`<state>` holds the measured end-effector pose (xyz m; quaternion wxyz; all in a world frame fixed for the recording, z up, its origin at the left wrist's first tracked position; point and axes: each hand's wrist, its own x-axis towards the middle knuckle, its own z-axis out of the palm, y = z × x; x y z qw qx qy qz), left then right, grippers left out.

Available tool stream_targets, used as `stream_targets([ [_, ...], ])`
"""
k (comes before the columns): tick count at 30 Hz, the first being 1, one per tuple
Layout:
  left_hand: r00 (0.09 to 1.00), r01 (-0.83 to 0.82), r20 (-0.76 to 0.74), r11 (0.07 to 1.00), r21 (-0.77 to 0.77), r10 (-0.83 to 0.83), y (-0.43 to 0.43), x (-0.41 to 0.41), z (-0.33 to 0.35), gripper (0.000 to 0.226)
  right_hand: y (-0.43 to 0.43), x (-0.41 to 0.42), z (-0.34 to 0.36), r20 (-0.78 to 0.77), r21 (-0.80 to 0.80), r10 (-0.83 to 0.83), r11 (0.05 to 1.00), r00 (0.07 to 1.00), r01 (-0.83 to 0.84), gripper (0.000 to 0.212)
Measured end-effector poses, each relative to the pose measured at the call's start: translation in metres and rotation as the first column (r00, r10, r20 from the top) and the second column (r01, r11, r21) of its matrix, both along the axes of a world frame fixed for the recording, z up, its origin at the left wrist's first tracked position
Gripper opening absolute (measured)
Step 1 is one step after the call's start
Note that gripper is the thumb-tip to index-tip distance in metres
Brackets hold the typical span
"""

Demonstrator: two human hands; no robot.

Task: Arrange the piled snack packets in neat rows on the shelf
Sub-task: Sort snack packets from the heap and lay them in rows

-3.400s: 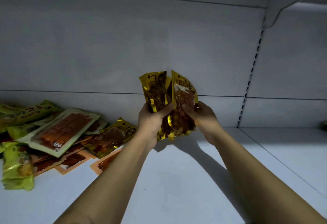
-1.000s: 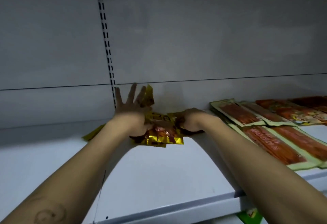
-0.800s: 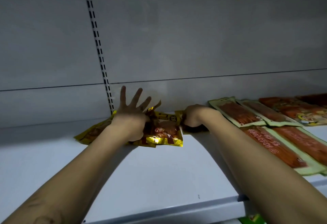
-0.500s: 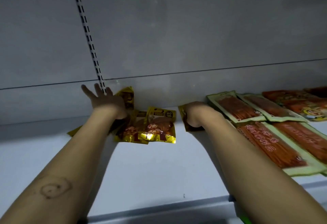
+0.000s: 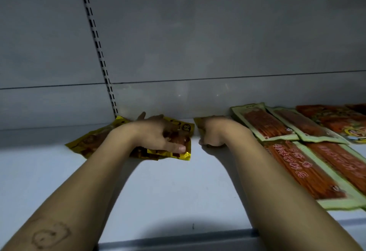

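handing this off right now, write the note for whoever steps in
Left hand: flat, pressing on overlapped gold packets at the back of the shelf.
Right hand: fingers curled on a single gold packet just right of them.
Done: long orange packets lie flat in rows on the right.
Left: spread the gold ones into a neat row beside the orange rows.

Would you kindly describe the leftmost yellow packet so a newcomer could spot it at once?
Follow the slotted upright strip down the back wall to the shelf. A yellow packet lies askew at its foot, left of the left hand. It is the leftmost packet; the long green-edged packets lie far right.
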<state>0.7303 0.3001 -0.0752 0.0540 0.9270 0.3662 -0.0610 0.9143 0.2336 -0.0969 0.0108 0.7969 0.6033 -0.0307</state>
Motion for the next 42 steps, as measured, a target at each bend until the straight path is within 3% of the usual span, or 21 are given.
stream_targets([
  [4, 0.998, 0.053, 0.023, 0.986, 0.156, -0.057, -0.004, 0.014, -0.019, 0.075, -0.005, 0.01, 0.011, -0.107, 0.004, -0.015, 1.0, 0.994, 0.016, 0.034],
  [8, 0.994, 0.062, 0.069, 0.965, 0.255, -0.083, -0.013, 0.033, -0.036, 0.073, -0.011, 0.016, 0.017, -0.092, -0.006, -0.053, 0.999, 0.994, 0.053, 0.036],
  [11, 0.991, 0.05, 0.107, 0.966, 0.255, -0.08, -0.013, 0.038, -0.041, 0.073, -0.009, 0.011, 0.01, -0.088, -0.062, -0.04, 0.998, 0.995, 0.034, 0.033],
  [16, 0.95, 0.11, 0.258, 0.963, 0.245, -0.174, -0.008, 0.033, -0.042, 0.069, -0.006, 0.016, 0.008, -0.128, 0.008, -0.073, 0.997, 0.989, 0.075, 0.03],
  [21, 0.963, 0.169, 0.18, 0.969, 0.182, -0.202, -0.001, 0.031, -0.04, 0.051, -0.001, 0.025, 0.007, -0.168, 0.061, -0.107, 0.991, 0.98, 0.118, 0.038],
  [25, 0.964, 0.186, 0.162, 0.971, 0.151, -0.21, -0.001, 0.029, -0.035, 0.05, -0.005, 0.024, 0.007, -0.2, -0.008, -0.079, 0.997, 0.977, 0.079, 0.038],
  [28, 0.971, 0.215, 0.06, 0.951, 0.223, -0.233, -0.003, 0.03, -0.034, 0.049, -0.006, 0.022, 0.006, -0.205, -0.038, -0.071, 0.997, 0.976, 0.065, 0.051],
  [33, 0.975, 0.221, -0.029, 0.933, 0.284, -0.221, -0.003, 0.035, -0.036, 0.05, 0.0, 0.022, 0.002, -0.199, 0.098, -0.168, 0.977, 0.965, 0.191, 0.042],
  [38, 0.973, 0.151, 0.14, 0.965, 0.214, -0.183, -0.008, 0.041, -0.045, 0.051, -0.008, 0.024, 0.015, -0.281, 0.112, -0.104, 0.984, 0.954, 0.141, 0.037],
  [40, 0.951, 0.078, 0.283, 0.984, 0.163, -0.122, -0.011, 0.044, -0.042, 0.054, -0.018, 0.025, 0.027, -0.344, 0.197, -0.062, 0.971, 0.937, 0.137, 0.028],
  [42, 0.931, -0.004, 0.357, 0.973, 0.229, -0.08, -0.01, 0.043, -0.036, 0.052, -0.025, 0.03, 0.039, -0.383, 0.35, -0.074, 0.911, 0.921, 0.219, 0.028],
])
